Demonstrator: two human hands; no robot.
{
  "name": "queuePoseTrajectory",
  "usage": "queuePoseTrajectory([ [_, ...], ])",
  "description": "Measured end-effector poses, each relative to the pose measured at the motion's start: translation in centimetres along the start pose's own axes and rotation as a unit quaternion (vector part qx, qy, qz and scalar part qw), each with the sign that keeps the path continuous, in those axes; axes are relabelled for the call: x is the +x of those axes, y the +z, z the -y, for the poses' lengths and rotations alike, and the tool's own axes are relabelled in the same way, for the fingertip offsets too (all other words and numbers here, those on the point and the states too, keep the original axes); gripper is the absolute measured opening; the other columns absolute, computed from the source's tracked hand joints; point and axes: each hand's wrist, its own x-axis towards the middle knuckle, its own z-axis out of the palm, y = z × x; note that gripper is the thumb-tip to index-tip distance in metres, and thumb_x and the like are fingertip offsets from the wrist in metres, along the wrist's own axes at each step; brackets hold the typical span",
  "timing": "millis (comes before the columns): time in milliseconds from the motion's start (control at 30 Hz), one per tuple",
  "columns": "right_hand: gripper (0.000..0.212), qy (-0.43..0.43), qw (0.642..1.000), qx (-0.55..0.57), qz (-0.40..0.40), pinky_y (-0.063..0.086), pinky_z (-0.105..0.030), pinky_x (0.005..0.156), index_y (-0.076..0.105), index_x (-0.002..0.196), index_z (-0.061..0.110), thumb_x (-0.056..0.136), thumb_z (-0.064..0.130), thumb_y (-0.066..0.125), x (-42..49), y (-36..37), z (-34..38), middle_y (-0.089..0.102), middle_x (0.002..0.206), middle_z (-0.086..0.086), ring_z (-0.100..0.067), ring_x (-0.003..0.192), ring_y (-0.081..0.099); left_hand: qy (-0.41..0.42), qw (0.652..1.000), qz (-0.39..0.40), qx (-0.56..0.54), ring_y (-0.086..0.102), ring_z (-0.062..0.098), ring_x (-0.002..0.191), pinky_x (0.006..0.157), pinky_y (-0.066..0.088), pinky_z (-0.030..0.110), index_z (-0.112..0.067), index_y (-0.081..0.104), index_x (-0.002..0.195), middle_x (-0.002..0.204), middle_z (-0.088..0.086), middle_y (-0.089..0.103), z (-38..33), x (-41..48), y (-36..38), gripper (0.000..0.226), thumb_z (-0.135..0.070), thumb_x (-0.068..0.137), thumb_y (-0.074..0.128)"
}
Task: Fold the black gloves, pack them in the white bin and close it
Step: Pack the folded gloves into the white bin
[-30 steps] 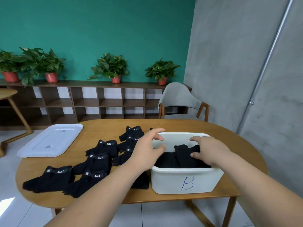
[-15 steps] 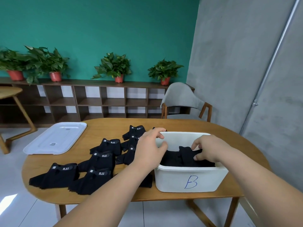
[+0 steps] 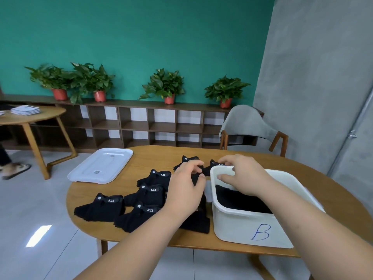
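Black gloves [image 3: 149,197] lie spread on the table [image 3: 157,156], left of the white bin [image 3: 238,223] at its near right edge, more inside. My left hand [image 3: 186,188] pinches 1 glove [image 3: 197,173] by the bin's far left corner. My right hand [image 3: 241,174] curls over that corner, grip unclear. The lid [image 3: 101,168] sits far left.

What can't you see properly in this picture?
All in the head view:
1. Packed gloves in the white bin: its near wall and the right forearm hide how many there are.
2. Right hand: the fingertips curl out of sight, so its grip on the far glove is unclear.
3. Label on the white lid: too small to read.
4. Person at the left edge: cut off, only a foot shows.
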Motion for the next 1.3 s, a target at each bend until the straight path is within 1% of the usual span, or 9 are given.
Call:
queuePoseTrajectory([
  [200, 0.049, -0.064, 0.996, 0.054, -0.015, 0.05, -0.04, 0.101, 0.06, 0.138, 0.041, 0.092, 0.053, 0.071, 1.5, 3.8, 3.5, 0.06, 0.131, 0.009, -0.018, 0.124, 0.056, -0.047, 0.997, -0.036, 0.04, 0.059, -0.003, 0.113, 0.103, 0.052, 0.033, -0.038, 0.063, 0.131, 0.113, -0.023, 0.063, 4.1, -1.8, -4.6, 0.033, -0.025, 0.1, 0.066],
  [400, 0.052, -0.089, 0.995, 0.037, 0.002, 0.046, -0.041, 0.109, 0.056, 0.143, 0.04, 0.095, 0.055, 0.067, 2.1, 7.1, 5.2, 0.054, 0.147, 0.008, -0.019, 0.139, 0.043, -0.097, 0.988, -0.059, 0.102, 0.059, -0.002, 0.113, 0.103, 0.051, 0.029, -0.037, 0.062, 0.132, 0.117, -0.02, 0.063, 8.9, -3.2, -10.0, 0.034, -0.025, 0.1, 0.066],
  [500, 0.052, -0.097, 0.995, 0.014, 0.003, 0.041, -0.038, 0.115, 0.056, 0.143, 0.04, 0.095, 0.056, 0.066, 2.0, 8.1, 4.9, 0.054, 0.149, 0.008, -0.018, 0.144, 0.038, -0.121, 0.977, -0.069, 0.16, 0.058, 0.001, 0.118, 0.107, 0.05, 0.034, -0.035, 0.064, 0.131, 0.123, -0.02, 0.063, 12.0, -3.9, -12.5, 0.033, -0.025, 0.099, 0.066],
  [567, 0.053, -0.102, 0.995, 0.007, 0.001, 0.038, -0.038, 0.117, 0.055, 0.143, 0.041, 0.094, 0.057, 0.066, 2.0, 8.4, 4.8, 0.053, 0.149, 0.009, -0.018, 0.145, 0.036, -0.14, 0.963, -0.07, 0.22, 0.056, 0.009, 0.123, 0.11, 0.048, 0.039, -0.034, 0.065, 0.133, 0.128, -0.015, 0.063, 14.1, -4.3, -14.0, 0.035, -0.026, 0.099, 0.066],
  [667, 0.053, -0.107, 0.994, -0.004, 0.0, 0.036, -0.039, 0.119, 0.056, 0.143, 0.041, 0.093, 0.057, 0.067, 2.1, 8.6, 4.8, 0.053, 0.149, 0.01, -0.018, 0.145, 0.034, -0.184, 0.931, -0.051, 0.311, 0.051, 0.019, 0.13, 0.112, 0.046, 0.043, -0.036, 0.061, 0.141, 0.139, -0.008, 0.06, 16.5, -4.8, -16.1, 0.043, -0.03, 0.099, 0.067],
  [800, 0.053, -0.112, 0.994, -0.012, -0.001, 0.037, -0.039, 0.118, 0.057, 0.141, 0.041, 0.092, 0.058, 0.068, 2.2, 8.9, 4.8, 0.055, 0.147, 0.011, -0.018, 0.144, 0.036, -0.228, 0.906, 0.042, 0.353, 0.046, 0.025, 0.137, 0.116, 0.042, 0.047, -0.04, 0.052, 0.15, 0.15, -0.006, 0.051, 19.0, -5.0, -17.7, 0.052, -0.042, 0.1, 0.065],
  [967, 0.052, -0.11, 0.994, -0.023, 0.002, 0.036, -0.039, 0.117, 0.058, 0.14, 0.042, 0.092, 0.059, 0.067, 2.2, 9.0, 5.0, 0.057, 0.146, 0.011, -0.018, 0.143, 0.036, -0.246, 0.898, 0.112, 0.348, 0.05, 0.025, 0.126, 0.108, 0.048, 0.047, -0.044, 0.05, 0.149, 0.138, -0.002, 0.056, 20.4, -4.6, -18.6, 0.05, -0.047, 0.101, 0.063],
  [1167, 0.051, -0.105, 0.994, -0.029, 0.006, 0.036, -0.038, 0.117, 0.058, 0.14, 0.041, 0.093, 0.058, 0.068, 2.1, 9.0, 5.2, 0.057, 0.146, 0.01, -0.019, 0.143, 0.035, -0.25, 0.904, 0.092, 0.333, 0.062, 0.02, 0.104, 0.088, 0.059, 0.036, -0.04, 0.054, 0.134, 0.118, -0.003, 0.064, 20.5, -4.0, -19.0, 0.042, -0.03, 0.098, 0.072],
  [1300, 0.05, -0.1, 0.995, -0.024, 0.006, 0.038, -0.038, 0.116, 0.059, 0.14, 0.041, 0.094, 0.056, 0.068, 1.8, 8.8, 5.3, 0.056, 0.147, 0.01, -0.019, 0.143, 0.037, -0.25, 0.916, 0.057, 0.309, 0.064, 0.018, 0.099, 0.081, 0.059, 0.031, -0.039, 0.055, 0.129, 0.116, -0.004, 0.067, 20.2, -4.2, -19.5, 0.038, -0.025, 0.099, 0.072],
])
